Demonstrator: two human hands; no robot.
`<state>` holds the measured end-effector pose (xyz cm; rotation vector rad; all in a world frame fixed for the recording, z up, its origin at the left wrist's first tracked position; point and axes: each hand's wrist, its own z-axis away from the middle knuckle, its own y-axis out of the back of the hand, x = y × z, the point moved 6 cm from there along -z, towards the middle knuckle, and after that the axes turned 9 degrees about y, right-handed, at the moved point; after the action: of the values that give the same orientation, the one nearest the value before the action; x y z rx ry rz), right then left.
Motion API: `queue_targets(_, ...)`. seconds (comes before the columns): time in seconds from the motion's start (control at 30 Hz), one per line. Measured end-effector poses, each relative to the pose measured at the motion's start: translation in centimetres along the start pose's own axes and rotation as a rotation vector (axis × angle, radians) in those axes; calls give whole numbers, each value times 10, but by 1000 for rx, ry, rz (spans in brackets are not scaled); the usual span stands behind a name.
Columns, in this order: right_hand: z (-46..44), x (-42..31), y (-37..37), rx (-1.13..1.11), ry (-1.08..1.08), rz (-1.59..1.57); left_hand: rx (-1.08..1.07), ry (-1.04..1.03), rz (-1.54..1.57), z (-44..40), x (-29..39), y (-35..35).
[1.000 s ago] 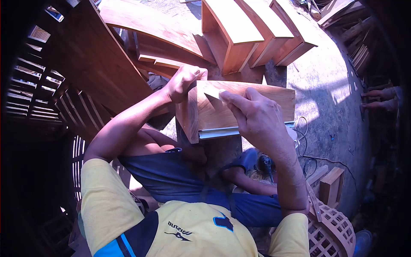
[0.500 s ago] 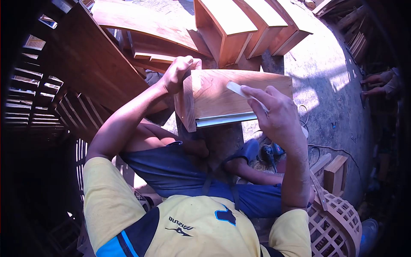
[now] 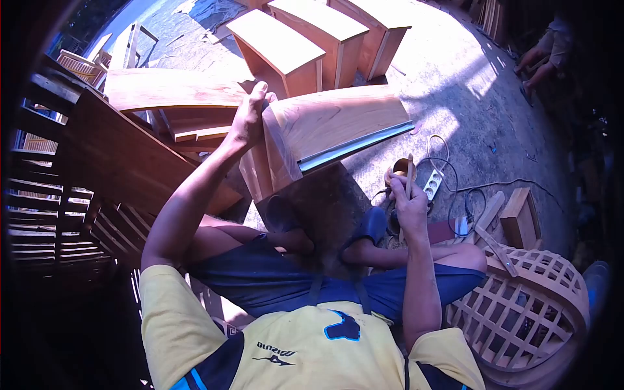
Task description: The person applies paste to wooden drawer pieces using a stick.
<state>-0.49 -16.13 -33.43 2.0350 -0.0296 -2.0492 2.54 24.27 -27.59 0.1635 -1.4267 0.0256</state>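
Head view: outstretched left hand [image 3: 248, 122] grips a wooden box [image 3: 338, 120]; forward-pointing right hand [image 3: 410, 203] pinches a stick [image 3: 410, 170].

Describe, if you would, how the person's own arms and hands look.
The left hand and right hand are ungloved. The forearms are bare below the left sleeve and right sleeve, both short and yellow, bordered by dark panels with bright blue trim.
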Motion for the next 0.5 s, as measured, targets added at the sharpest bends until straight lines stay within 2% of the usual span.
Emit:
queue_targets(0.03,6,1,-6,11,52,27,10,44,-41,-7,0,-5)
queue_targets(0.07,13,-1,-14,5,65,16,188,43,-87,-6,18,-18)
queue_targets(0.1,19,-5,-22,-4,78,5,254,21,-175,-10,28,-25)
queue_targets(0.17,32,-25,-37,101,255,10,302,-9,-319,-19,48,-47)
queue_targets(0.2,38,-38,-44,155,313,-11,194,73,-330,-26,53,-57)
queue_targets(0.3,44,-56,-58,117,226,-150,170,35,-336,-48,59,-87)
queue_targets(0.33,41,-58,-61,138,260,-149,147,14,-348,-55,63,-98)
queue_targets(0.4,32,-59,-64,186,296,-174,26,231,-306,-48,71,-128)
queue_targets(0.43,28,-60,-62,207,305,-167,8,214,-306,-52,74,-141)
queue_targets(0.5,24,-55,-50,390,262,-80,-104,140,-246,-49,80,-165)
